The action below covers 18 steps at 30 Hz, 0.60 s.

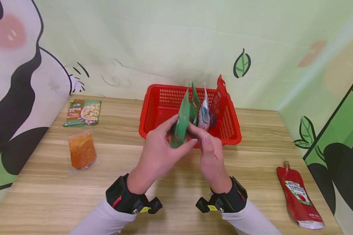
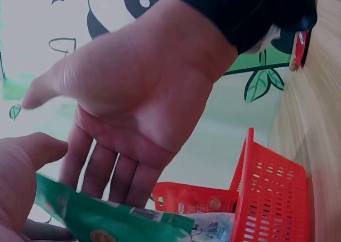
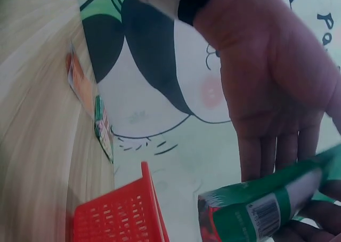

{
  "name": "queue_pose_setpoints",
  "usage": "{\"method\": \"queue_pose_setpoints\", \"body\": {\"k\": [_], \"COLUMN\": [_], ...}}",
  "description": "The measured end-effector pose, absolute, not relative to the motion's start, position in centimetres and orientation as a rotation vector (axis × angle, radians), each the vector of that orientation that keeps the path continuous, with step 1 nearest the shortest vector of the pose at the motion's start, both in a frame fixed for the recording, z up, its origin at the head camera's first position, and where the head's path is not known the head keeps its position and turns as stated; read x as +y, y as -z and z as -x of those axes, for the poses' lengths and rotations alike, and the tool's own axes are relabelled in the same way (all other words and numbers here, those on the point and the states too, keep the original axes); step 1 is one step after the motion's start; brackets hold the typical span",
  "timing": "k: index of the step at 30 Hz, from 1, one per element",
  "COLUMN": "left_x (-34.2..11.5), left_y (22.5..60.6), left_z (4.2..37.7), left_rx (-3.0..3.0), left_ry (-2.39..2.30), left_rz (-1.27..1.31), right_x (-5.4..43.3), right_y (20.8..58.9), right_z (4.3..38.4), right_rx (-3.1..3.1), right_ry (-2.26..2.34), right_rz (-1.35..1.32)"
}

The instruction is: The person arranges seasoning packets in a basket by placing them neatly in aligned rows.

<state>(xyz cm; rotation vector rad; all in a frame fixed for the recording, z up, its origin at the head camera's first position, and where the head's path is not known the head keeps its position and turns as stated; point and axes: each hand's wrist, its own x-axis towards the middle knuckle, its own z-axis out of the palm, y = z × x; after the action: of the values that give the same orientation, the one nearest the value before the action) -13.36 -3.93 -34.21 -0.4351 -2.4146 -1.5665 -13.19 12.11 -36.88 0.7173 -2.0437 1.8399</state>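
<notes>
The person's left hand pinches a green packet upright by the near side of the red basket, which sits toward the tabletop's far edge; the right hand, fingers fairly straight, touches the other face. I'd worry that so limp a packet could fold or snag on the rim, or, lowered askew, topple the second green packet. The red pouch near the near right corner reads HEINZ; the held packet's barcode is too blurred to read.

There are two hands, two wristbands, one basket, one spouted pouch and apparently six packets.
</notes>
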Motion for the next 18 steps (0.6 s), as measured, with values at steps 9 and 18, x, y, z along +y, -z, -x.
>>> {"method": "queue_pose_setpoints", "body": {"k": [9,18], "left_x": [-4.3,-5.8], "left_y": [34.4,33.7], "left_z": [14.3,15.7], "left_rx": [-2.278,-2.284], "left_ry": [1.476,1.390], "left_rz": [0.455,0.554], "right_x": [11.7,13.2], "right_y": [36.5,36.5], "right_z": [12.6,13.7], "right_rx": [-1.932,-2.058], "right_ry": [-2.047,-2.004], "right_rz": [-0.809,-0.840]}}
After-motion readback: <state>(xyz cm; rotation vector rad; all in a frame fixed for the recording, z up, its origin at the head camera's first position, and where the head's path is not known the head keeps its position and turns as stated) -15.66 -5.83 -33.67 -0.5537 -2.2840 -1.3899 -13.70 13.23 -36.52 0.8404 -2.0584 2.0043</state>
